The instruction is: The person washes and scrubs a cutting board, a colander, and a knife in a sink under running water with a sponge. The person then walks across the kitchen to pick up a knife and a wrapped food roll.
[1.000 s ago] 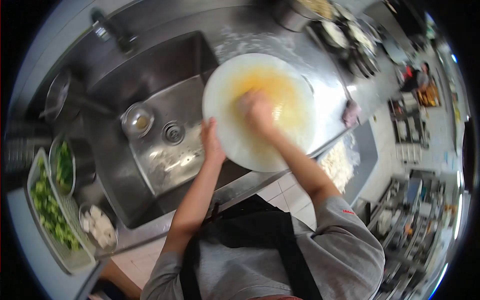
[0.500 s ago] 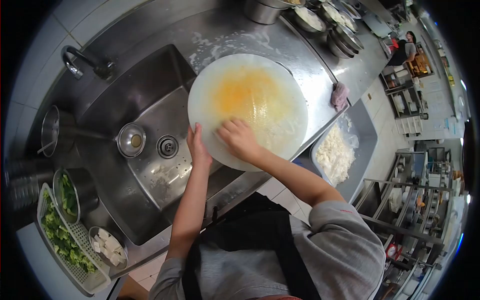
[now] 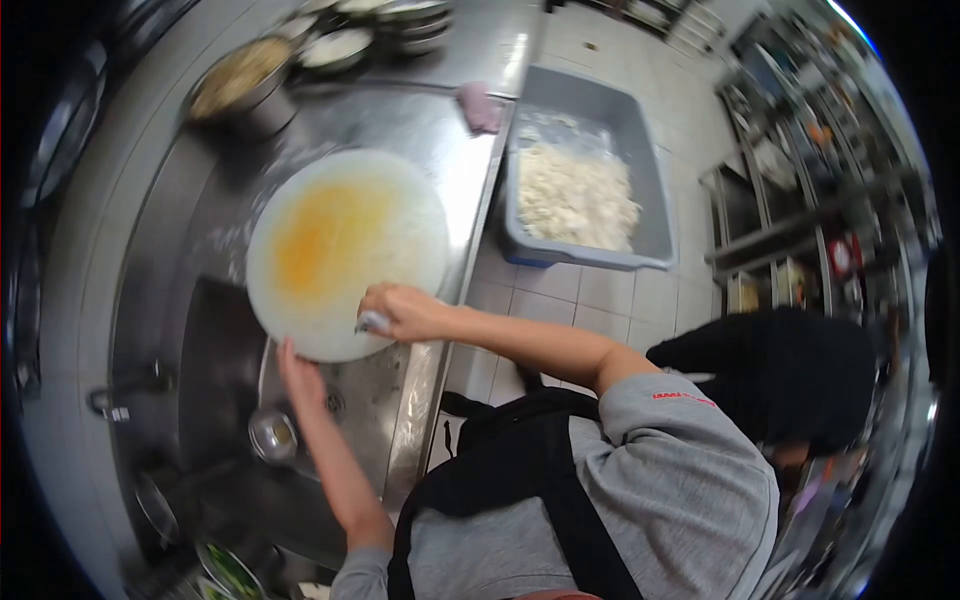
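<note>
A round, whitish cutting board [image 3: 410,230] with a yellow-orange stain lies over the steel counter and the near part of the sink. At its lower left rim is my left hand [image 3: 303,380], thumb along the edge and the other fingers mostly hidden. My right hand [image 3: 400,312] is closed over the board's lower right part. From its fist pokes a small grey-white object [image 3: 373,321], too blurred to name.
In the sink [image 3: 215,340] sits a small metal bowl [image 3: 273,436]. A grey tub [image 3: 650,180] of pale shredded food stands right of the counter. A pink cloth [image 3: 480,108] and a metal pot [image 3: 262,108] lie beyond the board. Another person [image 3: 800,380] in black is close on my right.
My view has swung right, so the board and sink appear further left and the tub shows fully. My right hand has shifted toward the board's near right edge. A person has appeared on the right.
</note>
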Available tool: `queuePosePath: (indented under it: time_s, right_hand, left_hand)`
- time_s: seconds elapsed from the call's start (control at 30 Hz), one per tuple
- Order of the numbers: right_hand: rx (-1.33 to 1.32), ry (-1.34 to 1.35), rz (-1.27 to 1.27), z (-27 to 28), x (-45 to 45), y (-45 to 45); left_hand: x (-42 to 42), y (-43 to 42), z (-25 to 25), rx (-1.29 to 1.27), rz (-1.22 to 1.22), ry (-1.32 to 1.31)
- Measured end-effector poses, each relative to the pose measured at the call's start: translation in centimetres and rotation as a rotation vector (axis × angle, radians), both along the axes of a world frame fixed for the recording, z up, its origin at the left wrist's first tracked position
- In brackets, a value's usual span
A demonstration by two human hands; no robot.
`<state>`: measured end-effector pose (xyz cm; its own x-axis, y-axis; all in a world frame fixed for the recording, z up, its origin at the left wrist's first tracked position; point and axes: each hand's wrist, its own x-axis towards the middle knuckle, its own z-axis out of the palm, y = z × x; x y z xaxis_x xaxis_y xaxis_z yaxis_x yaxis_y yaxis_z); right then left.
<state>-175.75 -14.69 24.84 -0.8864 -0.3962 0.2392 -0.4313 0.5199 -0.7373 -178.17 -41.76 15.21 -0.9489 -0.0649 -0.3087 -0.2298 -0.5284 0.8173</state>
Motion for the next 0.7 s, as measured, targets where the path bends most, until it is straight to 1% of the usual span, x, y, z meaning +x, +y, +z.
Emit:
queuePosePath:
  time_s: [0.03, 0.07, 0.1, 0.13, 0.17, 0.2, 0.23, 0.27, 0.33, 0.4, 0.47, 0.53, 0.6, 0.67, 0.7]
  right_hand:
    - [-0.105, -0.069, 0.021, 1.4, 1.3, 1.9]
    - [-0.214, -0.134, 0.047, 2.2, 2.4, 3.9]
    - [-0.227, -0.118, -0.002, 2.5, 3.4, 6.3]
    - [-0.419, -0.317, -0.032, 2.6, 4.5, 8.8]
    - [-0.61, -0.515, -0.048, 2.7, 5.7, 11.5]
    - [-0.61, -0.506, -0.065, 3.0, 6.9, 14.0]
    - [-0.761, -0.559, -0.158, 3.1, 8.2, 16.3]
    - [-0.913, -0.606, -0.251, 3.3, 9.4, 18.8]
    - [-1.036, -0.593, -0.396, 4.1, 12.3, 24.4]
    - [-1.266, -0.558, -0.423, 4.8, 15.7, 30.2]
    - [-1.39, -0.515, -0.504, 3.8, 18.4, 35.9]
    - [-1.434, -0.454, -0.569, 4.2, 21.0, 41.3]
    - [-1.461, -0.436, -0.587, 4.1, 22.8, 46.9]
    - [-1.533, -0.417, -0.597, 3.5, 23.6, 52.3]
    - [-1.577, -0.412, -0.631, 3.5, 23.7, 54.5]
  left_hand:
    - [1.6, -1.0, 2.5, -0.132, -0.06, 0.061]
    - [3.0, -2.7, 4.2, -0.288, 0.028, 0.021]
    - [4.8, -3.4, 7.4, -0.274, -0.054, 0.138]
    - [5.7, -6.7, 7.2, 0.368, -0.309, 0.407]
    - [7.8, -5.7, 6.6, 0.502, -0.185, 0.69]
    - [8.3, -7.9, 1.8, 0.87, -0.116, 0.696]
    - [5.9, -13.8, -6.1, 0.628, -0.683, 0.451]
    - [5.1, -12.7, -6.0, 0.628, -0.698, 0.45]
    - [5.2, -9.3, -4.9, -0.028, -0.35, 0.194]
    - [8.4, -6.0, -3.5, -0.667, 0.056, -0.092]
    - [10.7, -0.3, 1.4, -2.008, -0.166, -0.351]
    - [11.9, 2.3, 2.1, -2.128, -0.012, -0.18]
    - [12.5, 3.4, 3.1, -2.101, 0.093, -0.154]
    - [14.7, 7.0, 5.7, -2.092, 0.078, -0.094]
    - [15.4, 7.7, 6.3, -2.051, 0.054, -0.103]
